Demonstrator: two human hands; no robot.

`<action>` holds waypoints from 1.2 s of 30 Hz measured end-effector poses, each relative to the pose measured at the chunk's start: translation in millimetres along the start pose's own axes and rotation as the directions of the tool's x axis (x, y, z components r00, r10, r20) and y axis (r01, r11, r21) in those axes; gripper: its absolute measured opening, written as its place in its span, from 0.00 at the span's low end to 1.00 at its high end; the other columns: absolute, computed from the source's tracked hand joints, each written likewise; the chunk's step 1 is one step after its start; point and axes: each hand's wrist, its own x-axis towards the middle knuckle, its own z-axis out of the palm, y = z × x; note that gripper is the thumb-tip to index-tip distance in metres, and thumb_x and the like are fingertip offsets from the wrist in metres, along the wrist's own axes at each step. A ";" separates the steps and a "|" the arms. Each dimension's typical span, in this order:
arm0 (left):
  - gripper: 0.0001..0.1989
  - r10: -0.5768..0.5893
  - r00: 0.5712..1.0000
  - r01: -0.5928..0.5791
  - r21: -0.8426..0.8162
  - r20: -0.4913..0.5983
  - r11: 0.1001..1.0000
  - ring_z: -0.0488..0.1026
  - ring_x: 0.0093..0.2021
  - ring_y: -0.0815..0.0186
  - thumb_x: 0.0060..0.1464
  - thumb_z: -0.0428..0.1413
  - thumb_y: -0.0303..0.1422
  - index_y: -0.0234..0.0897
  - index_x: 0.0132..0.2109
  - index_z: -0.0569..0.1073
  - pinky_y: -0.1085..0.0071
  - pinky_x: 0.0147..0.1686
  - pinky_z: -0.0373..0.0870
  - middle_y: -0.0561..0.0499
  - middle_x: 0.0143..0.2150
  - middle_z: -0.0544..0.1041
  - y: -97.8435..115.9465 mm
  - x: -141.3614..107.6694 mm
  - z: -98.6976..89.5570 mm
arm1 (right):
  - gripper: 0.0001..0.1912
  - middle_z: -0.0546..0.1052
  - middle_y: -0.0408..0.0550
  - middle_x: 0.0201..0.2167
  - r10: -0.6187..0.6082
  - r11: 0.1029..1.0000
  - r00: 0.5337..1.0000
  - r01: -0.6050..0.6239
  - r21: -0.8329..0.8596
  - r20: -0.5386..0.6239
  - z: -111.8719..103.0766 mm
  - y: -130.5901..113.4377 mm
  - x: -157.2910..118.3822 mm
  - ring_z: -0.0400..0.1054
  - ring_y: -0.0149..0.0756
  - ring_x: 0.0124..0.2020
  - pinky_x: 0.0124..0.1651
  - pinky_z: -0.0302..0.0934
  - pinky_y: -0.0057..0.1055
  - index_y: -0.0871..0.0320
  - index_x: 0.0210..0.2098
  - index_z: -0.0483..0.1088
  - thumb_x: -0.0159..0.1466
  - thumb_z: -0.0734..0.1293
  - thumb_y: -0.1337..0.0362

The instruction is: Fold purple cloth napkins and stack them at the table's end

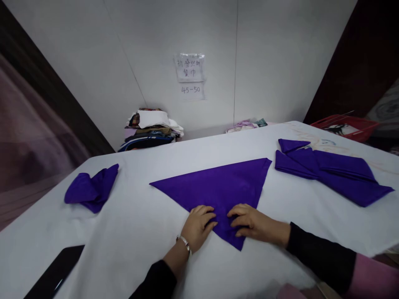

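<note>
A purple cloth [218, 187] lies flat as a triangle on the white-covered table [134, 232], its long edge toward the wall and one corner pointing at me. My left hand [198, 226], with a bracelet on the wrist, rests on the cloth's left slanting edge, fingers apart and curved. Across from it, my right hand [246, 222] touches the right slanting edge with its fingers spread. Neither hand grips the cloth. Between the two hands a strip of purple fabric shows.
A folded purple cloth [92, 189] sits at the left. Several folded purple cloths [330, 166] overlap at the right. A dark flat object [56, 270] lies front left. Behind the table are stacked clothes [151, 131], a red basket [358, 133] and a wall with paper signs [190, 68].
</note>
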 end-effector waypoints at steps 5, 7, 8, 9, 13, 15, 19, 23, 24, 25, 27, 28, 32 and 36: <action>0.09 0.023 0.999 -0.022 0.024 -0.035 0.999 0.70 0.48 0.60 0.54 0.54 0.35 0.44 0.42 0.75 0.57 0.47 0.67 0.48 0.47 0.75 -3.8 -0.8 0.7 | 0.08 0.74 0.48 0.42 -0.010 1.000 0.996 0.010 -0.001 -0.089 8.9 6.1 3.4 0.65 0.36 0.45 0.50 0.55 0.38 0.55 0.33 0.74 0.63 0.63 0.64; 0.10 0.053 0.998 -0.051 0.039 -0.047 0.998 0.69 0.48 0.59 0.53 0.55 0.36 0.43 0.43 0.74 0.57 0.48 0.67 0.48 0.48 0.75 -3.3 -2.3 1.0 | 0.09 0.75 0.48 0.40 -0.018 0.998 0.992 0.025 0.057 -0.123 8.7 5.5 5.3 0.66 0.35 0.43 0.49 0.56 0.36 0.56 0.32 0.73 0.64 0.62 0.63; 0.11 0.072 0.996 -0.069 0.048 -0.049 0.996 0.69 0.49 0.59 0.53 0.55 0.37 0.43 0.45 0.74 0.56 0.48 0.67 0.47 0.49 0.74 -3.1 -2.8 1.2 | 0.09 0.75 0.48 0.40 -0.020 0.995 0.989 0.034 0.092 -0.143 8.2 4.8 6.2 0.66 0.34 0.43 0.49 0.57 0.35 0.57 0.32 0.73 0.64 0.62 0.63; 0.12 0.090 0.995 -0.087 0.058 -0.051 0.995 0.69 0.49 0.59 0.53 0.55 0.37 0.42 0.45 0.73 0.56 0.48 0.67 0.47 0.49 0.74 -3.1 -3.1 1.4 | 0.10 0.75 0.48 0.39 -0.020 0.991 0.987 0.041 0.125 -0.162 7.6 3.9 7.2 0.67 0.33 0.42 0.48 0.58 0.34 0.57 0.32 0.73 0.64 0.62 0.63; 0.12 0.127 0.990 -0.121 0.095 -0.060 0.988 0.69 0.49 0.59 0.54 0.54 0.37 0.42 0.46 0.73 0.57 0.47 0.68 0.47 0.49 0.74 -4.4 -1.7 3.1 | 0.10 0.74 0.48 0.36 0.016 0.977 0.981 0.026 0.214 -0.194 6.9 0.1 9.9 0.67 0.32 0.39 0.44 0.60 0.32 0.58 0.30 0.71 0.64 0.61 0.62; 0.10 0.117 0.991 -0.110 0.110 -0.061 0.988 0.69 0.48 0.60 0.55 0.53 0.35 0.42 0.44 0.74 0.57 0.47 0.67 0.47 0.48 0.75 -4.3 -0.5 3.9 | 0.10 0.74 0.47 0.34 0.060 0.966 0.979 -0.007 0.259 -0.197 6.7 -1.9 10.2 0.67 0.32 0.36 0.41 0.61 0.31 0.58 0.30 0.70 0.64 0.61 0.61; 0.09 0.093 0.995 -0.087 0.115 -0.047 0.990 0.70 0.46 0.61 0.57 0.50 0.30 0.41 0.38 0.75 0.59 0.45 0.67 0.49 0.44 0.76 -2.1 0.4 4.2 | 0.11 0.73 0.46 0.32 0.179 0.932 0.966 -0.105 0.347 -0.188 4.7 -5.7 9.8 0.66 0.31 0.32 0.37 0.60 0.29 0.58 0.30 0.70 0.64 0.61 0.59; 0.08 0.069 0.987 -0.064 0.038 -0.147 0.997 0.70 0.45 0.64 0.57 0.48 0.28 0.39 0.38 0.73 0.61 0.46 0.66 0.49 0.42 0.77 3.3 0.2 1.8 | 0.12 0.73 0.46 0.33 0.218 0.926 0.960 -0.147 0.347 -0.176 3.3 -9.3 8.9 0.66 0.33 0.34 0.40 0.61 0.31 0.58 0.34 0.71 0.65 0.60 0.58; 0.08 0.061 0.980 -0.060 0.012 -0.188 0.998 0.70 0.44 0.64 0.57 0.48 0.28 0.39 0.39 0.72 0.62 0.46 0.65 0.49 0.41 0.77 5.5 0.5 0.8 | 0.12 0.74 0.47 0.36 0.220 0.931 0.958 -0.151 0.334 -0.182 3.6 -10.0 8.4 0.67 0.34 0.37 0.42 0.61 0.32 0.57 0.39 0.70 0.64 0.61 0.57; 0.08 0.054 0.973 -0.058 -0.011 -0.225 0.998 0.71 0.43 0.65 0.57 0.48 0.28 0.39 0.39 0.71 0.63 0.45 0.65 0.50 0.40 0.77 8.1 1.2 -0.2 | 0.14 0.73 0.49 0.41 0.218 0.938 0.958 -0.152 0.310 -0.188 4.4 -10.6 7.8 0.67 0.36 0.41 0.44 0.61 0.34 0.57 0.43 0.69 0.63 0.62 0.56; 0.07 0.039 0.958 -0.051 -0.034 -0.283 0.998 0.71 0.40 0.66 0.58 0.48 0.29 0.38 0.39 0.70 0.64 0.44 0.65 0.50 0.37 0.76 14.1 3.6 -2.3 | 0.24 0.70 0.52 0.49 0.193 0.963 0.960 -0.146 0.226 -0.202 7.2 -10.7 7.2 0.64 0.41 0.49 0.50 0.59 0.39 0.56 0.51 0.65 0.58 0.67 0.54; 0.07 0.032 0.951 -0.045 -0.035 -0.306 0.998 0.71 0.38 0.66 0.58 0.48 0.29 0.38 0.39 0.70 0.64 0.42 0.65 0.51 0.35 0.76 17.1 5.2 -3.1 | 0.29 0.68 0.54 0.52 0.174 0.976 0.962 -0.140 0.165 -0.209 9.3 -10.1 7.3 0.62 0.43 0.51 0.52 0.57 0.41 0.57 0.53 0.63 0.56 0.69 0.53; 0.06 0.048 0.938 -0.054 -0.010 -0.344 0.998 0.69 0.34 0.67 0.58 0.48 0.29 0.38 0.36 0.69 0.65 0.40 0.63 0.52 0.31 0.74 25.3 10.7 -4.0 | 0.26 0.67 0.57 0.53 0.131 0.986 0.958 -0.152 -0.062 -0.255 17.4 -5.0 10.6 0.60 0.46 0.53 0.55 0.54 0.45 0.59 0.54 0.63 0.57 0.68 0.59; 0.05 0.089 0.940 -0.079 0.043 -0.331 0.996 0.68 0.36 0.66 0.57 0.48 0.27 0.38 0.38 0.69 0.65 0.40 0.63 0.51 0.33 0.74 23.7 9.4 -3.0 | 0.12 0.73 0.49 0.41 0.139 0.987 0.963 -0.153 -0.042 -0.230 15.0 -3.3 12.6 0.65 0.36 0.43 0.48 0.59 0.36 0.56 0.44 0.69 0.63 0.59 0.69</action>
